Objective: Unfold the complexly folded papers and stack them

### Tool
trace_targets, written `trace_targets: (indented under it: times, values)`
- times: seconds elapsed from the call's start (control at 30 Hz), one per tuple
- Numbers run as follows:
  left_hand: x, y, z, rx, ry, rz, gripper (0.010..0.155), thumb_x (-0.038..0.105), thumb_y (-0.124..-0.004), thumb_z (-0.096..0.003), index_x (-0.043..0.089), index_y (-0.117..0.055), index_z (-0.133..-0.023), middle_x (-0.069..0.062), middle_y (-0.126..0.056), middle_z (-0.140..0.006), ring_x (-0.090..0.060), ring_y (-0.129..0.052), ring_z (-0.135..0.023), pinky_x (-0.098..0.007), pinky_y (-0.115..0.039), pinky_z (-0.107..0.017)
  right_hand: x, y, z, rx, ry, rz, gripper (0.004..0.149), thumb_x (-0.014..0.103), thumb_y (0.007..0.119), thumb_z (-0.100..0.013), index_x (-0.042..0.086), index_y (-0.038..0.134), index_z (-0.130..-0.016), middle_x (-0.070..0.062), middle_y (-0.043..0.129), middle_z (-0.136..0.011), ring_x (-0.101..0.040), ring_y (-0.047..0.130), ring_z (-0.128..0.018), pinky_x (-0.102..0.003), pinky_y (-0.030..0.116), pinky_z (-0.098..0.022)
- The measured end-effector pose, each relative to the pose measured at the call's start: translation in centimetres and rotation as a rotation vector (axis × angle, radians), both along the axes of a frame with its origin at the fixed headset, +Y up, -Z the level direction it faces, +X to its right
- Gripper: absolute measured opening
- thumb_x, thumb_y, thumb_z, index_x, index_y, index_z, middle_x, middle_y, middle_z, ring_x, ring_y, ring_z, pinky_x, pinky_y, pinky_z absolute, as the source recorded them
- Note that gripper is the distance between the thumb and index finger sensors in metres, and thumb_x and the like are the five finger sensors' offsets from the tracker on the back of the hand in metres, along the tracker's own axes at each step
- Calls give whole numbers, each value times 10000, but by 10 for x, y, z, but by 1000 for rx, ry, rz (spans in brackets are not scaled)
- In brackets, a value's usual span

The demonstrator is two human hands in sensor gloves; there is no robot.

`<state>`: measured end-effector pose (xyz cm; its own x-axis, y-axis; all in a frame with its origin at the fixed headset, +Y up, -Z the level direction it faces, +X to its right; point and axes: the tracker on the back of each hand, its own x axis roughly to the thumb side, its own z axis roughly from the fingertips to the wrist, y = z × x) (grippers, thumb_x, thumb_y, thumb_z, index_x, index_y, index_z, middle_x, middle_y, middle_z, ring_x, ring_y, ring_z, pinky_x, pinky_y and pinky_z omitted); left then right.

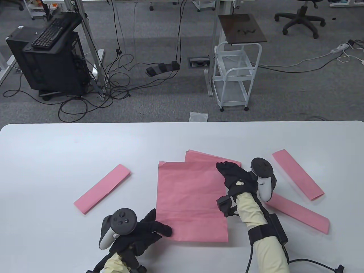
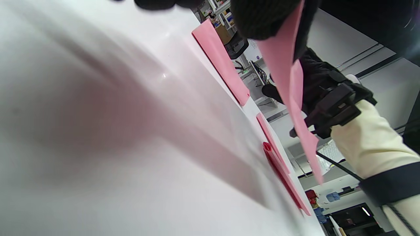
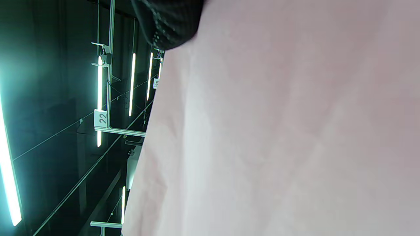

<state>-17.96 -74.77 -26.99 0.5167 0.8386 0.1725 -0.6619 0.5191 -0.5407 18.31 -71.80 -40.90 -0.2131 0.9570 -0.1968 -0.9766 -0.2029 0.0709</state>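
Note:
A large unfolded pink sheet (image 1: 190, 199) is in the middle of the table. My left hand (image 1: 159, 229) grips its near left corner. My right hand (image 1: 227, 170) holds its right edge near the far corner. In the left wrist view the sheet (image 2: 288, 82) hangs from my left fingers (image 2: 259, 16), lifted off the table, with my right hand (image 2: 321, 88) behind it. In the right wrist view the sheet (image 3: 279, 131) fills most of the frame under a fingertip (image 3: 167, 23). Another unfolded pink sheet (image 1: 204, 157) peeks out from beneath at the far edge.
One folded pink strip (image 1: 102, 188) lies on the white table (image 1: 57, 156) to the left. Two folded pink strips (image 1: 297, 178) (image 1: 298, 213) lie to the right, by my right forearm. Folded strips also show in the left wrist view (image 2: 220, 59) (image 2: 282, 170).

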Motion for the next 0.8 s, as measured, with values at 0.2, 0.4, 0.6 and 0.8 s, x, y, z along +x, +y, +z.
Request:
trace_targets:
  times: [0.2, 0.4, 0.6, 0.8]
  values:
    - [1, -2, 1, -13, -19, 48, 367, 239, -753, -531, 239, -824, -891, -89, -821, -996, -323, -867, -914, -553, -584, -748, -2, -3, 2, -9, 3, 12, 389, 339, 737, -514, 39, 843, -738, -55, 940, -529, -322, 897, -600, -591, 488, -711]
    - [-1, -8, 2, -64, 73, 128, 390, 349, -747, -550, 193, -807, -902, -121, -824, -968, -335, -868, -880, -543, -579, -748, -2, -8, 4, -1, -6, 10, 390, 340, 732, -517, 41, 839, -744, -54, 939, -535, -321, 895, -605, -591, 487, -711]
    - [2, -14, 0, -83, 77, 59, 645, 224, -712, -540, 394, -376, -1063, -49, -803, -899, -274, -870, -836, -545, -537, -769, 0, -8, 6, 3, -29, 33, 390, 341, 732, -517, 43, 839, -744, -54, 939, -535, -320, 896, -605, -590, 486, -713]
    - [5, -17, 1, -72, 71, 23, 735, 243, -752, -529, 423, -277, -1059, -3, -842, -890, -252, -899, -836, -517, -553, -776, -1, -10, 6, 6, -23, 69, 390, 340, 733, -516, 43, 840, -743, -54, 939, -534, -320, 895, -605, -592, 486, -712]
